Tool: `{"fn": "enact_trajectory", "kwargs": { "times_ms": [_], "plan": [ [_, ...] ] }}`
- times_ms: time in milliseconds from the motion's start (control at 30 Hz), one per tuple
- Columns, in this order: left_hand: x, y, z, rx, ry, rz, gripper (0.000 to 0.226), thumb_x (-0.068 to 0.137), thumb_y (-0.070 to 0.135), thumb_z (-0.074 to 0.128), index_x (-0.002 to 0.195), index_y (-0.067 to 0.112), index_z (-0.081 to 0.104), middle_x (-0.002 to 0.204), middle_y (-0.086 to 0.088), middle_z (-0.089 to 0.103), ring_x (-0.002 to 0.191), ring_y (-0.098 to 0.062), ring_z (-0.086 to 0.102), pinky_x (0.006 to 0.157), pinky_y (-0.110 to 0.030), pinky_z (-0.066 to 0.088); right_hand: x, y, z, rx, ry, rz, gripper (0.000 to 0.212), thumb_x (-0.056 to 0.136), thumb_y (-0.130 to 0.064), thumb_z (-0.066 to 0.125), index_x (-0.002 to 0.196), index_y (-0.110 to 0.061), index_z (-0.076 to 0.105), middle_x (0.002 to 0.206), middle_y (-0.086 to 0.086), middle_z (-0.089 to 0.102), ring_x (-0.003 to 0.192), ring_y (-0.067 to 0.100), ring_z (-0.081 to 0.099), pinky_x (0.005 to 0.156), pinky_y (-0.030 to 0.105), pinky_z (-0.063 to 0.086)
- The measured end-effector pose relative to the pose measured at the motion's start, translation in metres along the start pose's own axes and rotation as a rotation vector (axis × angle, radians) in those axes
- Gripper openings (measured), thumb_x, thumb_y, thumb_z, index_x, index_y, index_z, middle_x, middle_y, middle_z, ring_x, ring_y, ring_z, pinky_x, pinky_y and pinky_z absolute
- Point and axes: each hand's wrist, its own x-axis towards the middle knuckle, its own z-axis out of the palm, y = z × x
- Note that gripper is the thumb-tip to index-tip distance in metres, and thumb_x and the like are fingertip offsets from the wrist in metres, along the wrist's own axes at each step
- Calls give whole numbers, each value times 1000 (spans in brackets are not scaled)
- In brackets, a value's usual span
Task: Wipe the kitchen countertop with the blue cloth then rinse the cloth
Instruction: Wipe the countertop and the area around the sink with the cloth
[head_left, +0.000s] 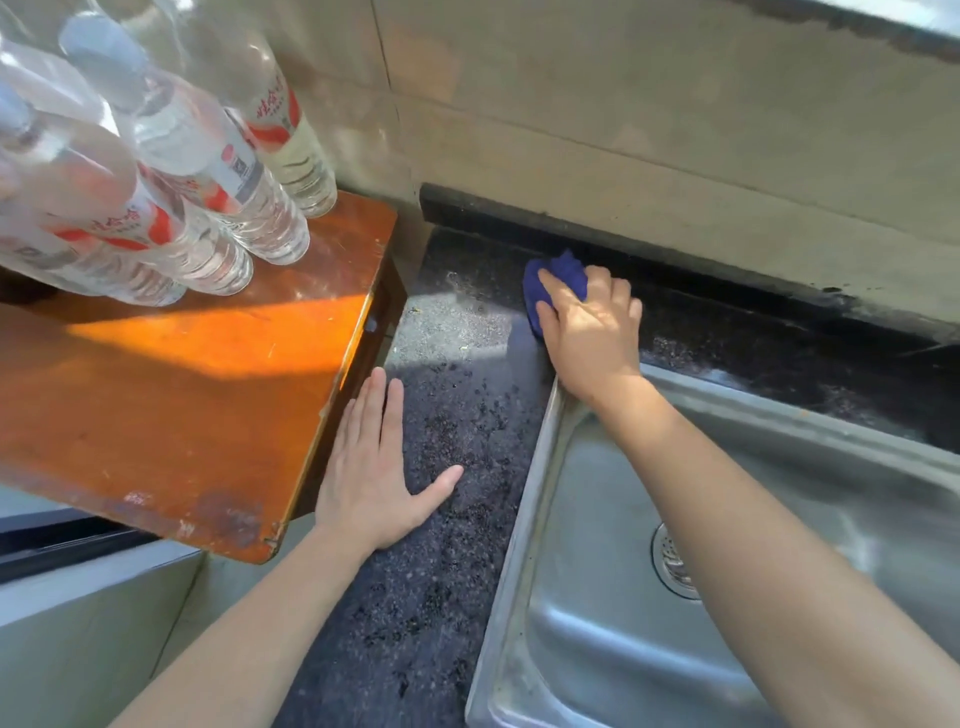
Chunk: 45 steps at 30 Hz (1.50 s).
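Observation:
The blue cloth (558, 278) lies bunched on the dark speckled countertop (457, 395), close to the black back ledge. My right hand (592, 332) presses down on the cloth with its fingers curled over it, so most of the cloth is hidden under the palm. My left hand (374, 467) rests flat on the countertop with fingers spread, holding nothing, just beside the wooden table's edge. The steel sink (597, 623) lies to the right, under my right forearm.
An orange-brown wooden table (182, 405) stands at the left, higher than the countertop, with several clear water bottles (197, 171) at its back. A beige tiled wall (623, 104) rises behind. The sink drain (670, 561) shows beside my right arm.

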Motion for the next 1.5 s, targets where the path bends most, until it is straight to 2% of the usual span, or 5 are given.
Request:
{"fn": "enact_trajectory", "kwargs": {
  "times_ms": [467, 833, 1133, 1367, 1500],
  "plan": [
    [-1, -2, 1, -15, 17, -13, 112, 79, 89, 17, 157, 18, -19, 164, 0, -29, 153, -15, -18, 124, -36, -1, 55, -72, 6, -71, -190, -342, 42, 102, -32, 43, 144, -29, 48, 135, 16, 47, 110, 41, 46, 89, 46, 36],
    [3, -3, 1, -33, 33, -2, 112, 79, 89, 18, 157, 17, -19, 164, 0, -28, 153, -15, -17, 124, -34, -1, 56, -116, 26, -119, -81, -74, 44, 83, -23, 58, 126, -23, 65, 109, 14, 60, 89, 38, 55, 77, 44, 40],
    [-1, -2, -1, -76, -4, -37, 116, 79, 87, 27, 156, 15, -22, 164, 0, -29, 153, -13, -17, 126, -35, 3, -23, -66, 2, 95, -242, -572, 34, 101, -37, 48, 132, -40, 61, 122, 8, 55, 103, 35, 50, 80, 41, 38],
    [2, -3, 0, -74, 2, -22, 116, 80, 87, 26, 154, 14, -27, 161, 0, -35, 151, -13, -22, 122, -31, -7, 32, -45, 13, -34, -10, 22, 42, 99, -34, 46, 141, -37, 52, 134, 14, 50, 112, 40, 47, 91, 45, 33],
    [0, -5, 2, -58, 1, -26, 112, 81, 86, 18, 153, 13, -28, 161, -1, -35, 151, -14, -23, 125, -34, -3, -4, -98, 23, 32, -17, -360, 35, 92, -34, 60, 126, -37, 64, 123, 8, 60, 103, 36, 53, 82, 43, 40]
  ]
}}
